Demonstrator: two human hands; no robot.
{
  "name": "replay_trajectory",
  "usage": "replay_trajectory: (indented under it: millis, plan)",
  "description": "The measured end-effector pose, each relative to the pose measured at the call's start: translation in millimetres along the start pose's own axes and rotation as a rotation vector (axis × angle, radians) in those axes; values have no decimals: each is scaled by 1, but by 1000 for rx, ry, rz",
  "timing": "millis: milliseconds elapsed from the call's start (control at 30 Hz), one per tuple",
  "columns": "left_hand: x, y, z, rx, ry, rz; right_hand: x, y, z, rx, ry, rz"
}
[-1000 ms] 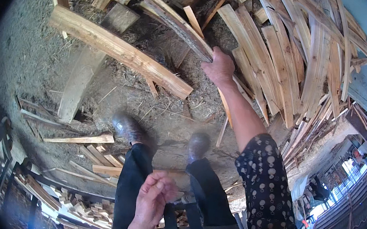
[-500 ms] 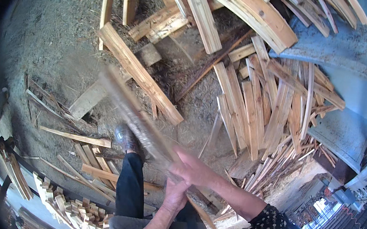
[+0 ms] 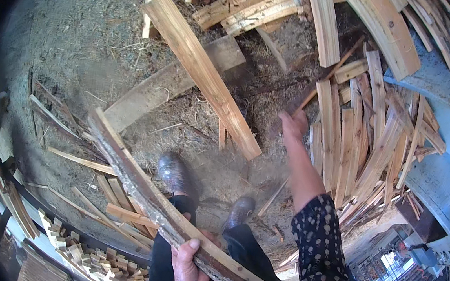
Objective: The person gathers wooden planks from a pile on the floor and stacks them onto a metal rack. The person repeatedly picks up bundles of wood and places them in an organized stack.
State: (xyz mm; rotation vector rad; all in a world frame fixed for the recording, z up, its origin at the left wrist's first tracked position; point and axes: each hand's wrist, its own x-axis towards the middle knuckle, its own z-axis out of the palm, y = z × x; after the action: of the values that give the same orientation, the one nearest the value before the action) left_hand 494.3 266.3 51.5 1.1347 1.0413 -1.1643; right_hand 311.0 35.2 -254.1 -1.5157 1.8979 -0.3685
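Observation:
My left hand (image 3: pixel 189 272) grips a long wood slab (image 3: pixel 152 193) with rough pale bark along one edge, thumb on top. The slab slants across my legs, its far end raised at the left. My right hand (image 3: pixel 294 124) reaches forward, fingers closed at the near end of a thin reddish-brown wood strip (image 3: pixel 334 69). That strip leans up toward the stacked timber, and the hand covers its lower part. Between the hands and beyond lies a clean-sawn plank (image 3: pixel 205 75), across a greyish board (image 3: pixel 155 90) on the ground.
A heap of split slats (image 3: pixel 365 130) stands at the right beside a blue metal surface (image 3: pixel 441 163). Thicker beams (image 3: pixel 385 28) lie at the far side. Loose slats (image 3: pixel 119 206) and cut blocks (image 3: pixel 98 263) are at the lower left. My shoes (image 3: pixel 174 171) stand on dirt.
My right hand has left the slab and gone forward to the brown strip. The slab has come nearer, held in my left hand alone. The view has shifted left.

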Motion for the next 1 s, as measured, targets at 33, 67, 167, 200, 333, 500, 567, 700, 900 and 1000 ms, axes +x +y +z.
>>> replay_trajectory:
  millis: [33, 67, 167, 200, 333, 500, 567, 700, 900, 1000]
  plan:
    - [2, 0, -3, -18, -10, 4, -9, -5, -14, -70, 1, -69]
    - [1, 0, 0, -47, 43, 12, -16, -13, -31, -145, 7, -139]
    - [0, -5, 13, 14, -62, -18, -36, -91, -74, 432, 37, 343]
    - [-4, -4, 16, 12, -120, -14, -50, -114, -97, 569, -113, 408]
    - [-26, -17, 3, 65, -245, -161, -164, -216, -215, 457, -597, 740]
    - [-103, -27, 21, -3, -400, -319, -306, -167, -380, -239, -1168, 374]
    - [-137, -26, 14, -116, -317, -438, -332, -261, -364, -117, -1072, 525]
    - [-176, -1, 0, -396, -458, -118, -314, -295, -355, -329, -1389, 186]
    - [-180, 44, -44, -531, -195, 340, -317, -345, -299, -160, -1558, -267]
    - [-214, 70, -110, -695, -19, 455, -332, -386, -290, -335, -1658, -159]
